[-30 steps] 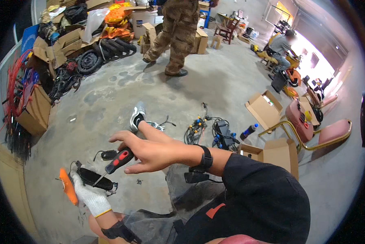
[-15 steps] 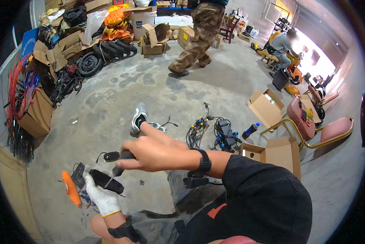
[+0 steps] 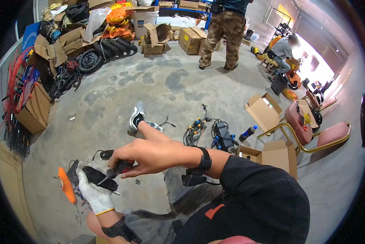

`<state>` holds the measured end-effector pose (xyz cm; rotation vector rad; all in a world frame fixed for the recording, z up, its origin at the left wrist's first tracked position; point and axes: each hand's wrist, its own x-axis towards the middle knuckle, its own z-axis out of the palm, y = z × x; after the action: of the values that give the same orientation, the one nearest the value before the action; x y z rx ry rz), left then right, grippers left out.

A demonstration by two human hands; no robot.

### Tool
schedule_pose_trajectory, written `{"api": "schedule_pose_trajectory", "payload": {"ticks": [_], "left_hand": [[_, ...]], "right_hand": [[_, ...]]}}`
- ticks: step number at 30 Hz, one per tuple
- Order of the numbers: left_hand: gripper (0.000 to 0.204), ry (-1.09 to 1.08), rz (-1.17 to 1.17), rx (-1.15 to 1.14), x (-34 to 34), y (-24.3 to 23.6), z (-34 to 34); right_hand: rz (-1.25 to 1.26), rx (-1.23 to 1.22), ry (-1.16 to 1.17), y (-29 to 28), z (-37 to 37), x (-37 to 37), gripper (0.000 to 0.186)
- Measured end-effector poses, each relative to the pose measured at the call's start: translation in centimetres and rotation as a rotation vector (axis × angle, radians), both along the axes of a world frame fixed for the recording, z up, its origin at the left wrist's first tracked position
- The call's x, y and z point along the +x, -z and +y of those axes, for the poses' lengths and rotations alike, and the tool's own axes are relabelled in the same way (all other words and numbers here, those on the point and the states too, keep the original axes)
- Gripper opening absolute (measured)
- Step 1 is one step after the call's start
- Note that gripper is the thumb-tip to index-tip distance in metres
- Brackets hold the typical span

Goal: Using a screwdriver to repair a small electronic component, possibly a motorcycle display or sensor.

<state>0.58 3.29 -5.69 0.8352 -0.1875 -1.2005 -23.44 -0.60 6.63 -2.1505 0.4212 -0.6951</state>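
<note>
My left hand (image 3: 95,196), in a white knit glove, is closed around a long black casing (image 3: 102,179). A screwdriver (image 3: 122,166) with a dark and red handle sits in my bare right hand (image 3: 144,155). Its metal shaft reaches toward the casing; whether the tip touches a screw cannot be made out. Beside the gloved hand lies a curved orange shell (image 3: 66,185), and a dark flat piece (image 3: 72,172) is just behind the fingers. Beyond the casing rests a small black device (image 3: 106,154) with a short cable. Tiny dark bits (image 3: 137,181) lie on the floor.
Bundled cables (image 3: 195,129), a black adapter (image 3: 223,135) and a bottle (image 3: 248,133) lie ahead to the right. Further right are an open cardboard box (image 3: 279,159) and a pink chair (image 3: 332,134). One person (image 3: 223,38) stands beyond; another (image 3: 284,53) sits at the back right.
My right hand has shifted slightly left and turned, with its fingers spread more around the screwdriver handle. The walking person has moved right and now stands with both feet down.
</note>
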Motion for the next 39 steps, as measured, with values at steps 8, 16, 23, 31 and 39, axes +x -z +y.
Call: {"api": "schedule_pose_trajectory", "payload": {"ticks": [8, 16, 23, 31, 39], "left_hand": [[0.037, -0.066, 0.014, 0.056, -0.7, -0.2, -0.3], [0.038, -0.068, -0.041, 0.018, -0.6, -0.7, -0.1], [0.030, -0.048, 0.042, 0.030, -0.5, -0.4, -0.2], [0.031, -0.019, 0.010, -0.019, -1.3, -0.5, -0.4], [0.028, -0.123, 0.056, 0.091, -0.8, 0.0, -1.2]], "right_hand": [[0.363, -0.018, 0.525, 0.1, 0.3, 0.7, 0.043], [0.088, -0.082, 0.002, -0.6, -0.2, -0.1, 0.038], [0.457, -0.030, 0.484, 0.7, -0.4, 0.3, 0.050], [-0.363, 0.382, 0.323, 2.2, -0.9, 1.3, 0.034], [-0.719, 0.378, 0.441, -0.1, -1.4, 0.7, 0.033]]}}
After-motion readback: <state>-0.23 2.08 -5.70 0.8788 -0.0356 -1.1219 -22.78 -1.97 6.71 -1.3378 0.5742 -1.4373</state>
